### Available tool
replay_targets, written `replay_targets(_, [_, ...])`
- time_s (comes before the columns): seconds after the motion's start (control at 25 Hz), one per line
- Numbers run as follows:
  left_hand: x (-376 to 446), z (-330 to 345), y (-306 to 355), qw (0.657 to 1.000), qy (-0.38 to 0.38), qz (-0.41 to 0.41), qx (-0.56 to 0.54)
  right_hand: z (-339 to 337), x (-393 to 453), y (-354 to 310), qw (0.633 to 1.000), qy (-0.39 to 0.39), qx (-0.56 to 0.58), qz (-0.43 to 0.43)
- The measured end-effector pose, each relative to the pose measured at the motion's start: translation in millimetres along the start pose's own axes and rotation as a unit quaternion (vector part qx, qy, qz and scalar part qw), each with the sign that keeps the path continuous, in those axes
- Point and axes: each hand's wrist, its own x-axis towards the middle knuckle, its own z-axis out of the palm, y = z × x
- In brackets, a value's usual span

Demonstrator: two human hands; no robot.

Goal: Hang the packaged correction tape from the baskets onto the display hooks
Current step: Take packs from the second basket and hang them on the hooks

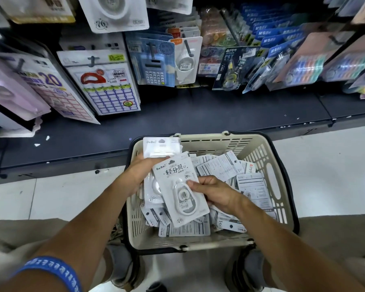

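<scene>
The beige plastic basket point(259, 152) sits on the pale tiled floor point(325, 165) between my knees, its far rim close against the dark base shelf point(177, 116) of the display. Inside it lies a loose heap of correction tape packs point(226, 167), most of them turned back side up, spread from the far right corner down to the near wall and overlapping one another. My left hand point(143, 167) reaches in over the basket's left rim, fingers curled round a small stack of white packs point(160, 147) whose top edges stand up past the far left corner. My right hand point(215, 193) is over the middle of the basket, thumb and fingers pinching the right edge of one face-up pack point(177, 182), which shows its white dispenser under the blister and lies tilted across the stack in my left hand. A blue wristband point(51, 270) circles my left forearm near the bottom of the view. Above the shelf, display hooks point(187, 46) carry hanging goods: a label sheet pack point(112, 85) at the left, a blue calculator pack point(154, 66) beside a white correction tape pack point(187, 62) already hung, and rows of blue-carded packs point(282, 49) to the right. These hang well apart from the basket, above and beyond it.
</scene>
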Motion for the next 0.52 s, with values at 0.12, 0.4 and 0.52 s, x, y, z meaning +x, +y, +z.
replay_targets(0.12, [-4, 1, 7, 0.994, -0.018, -0.017, -0.110, 8, 7, 5, 0.997, 0.019, 0.069, -0.019])
replay_targets(0.4, [-10, 8, 4, 0.996, -0.086, -0.016, -0.015, 23, 19, -14, 0.977, 0.153, -0.096, -0.110])
replay_targets(0.52, [-5, 8, 9, 0.999, -0.051, 0.000, 0.007, 2, 23, -16, 0.928, 0.261, -0.253, -0.078])
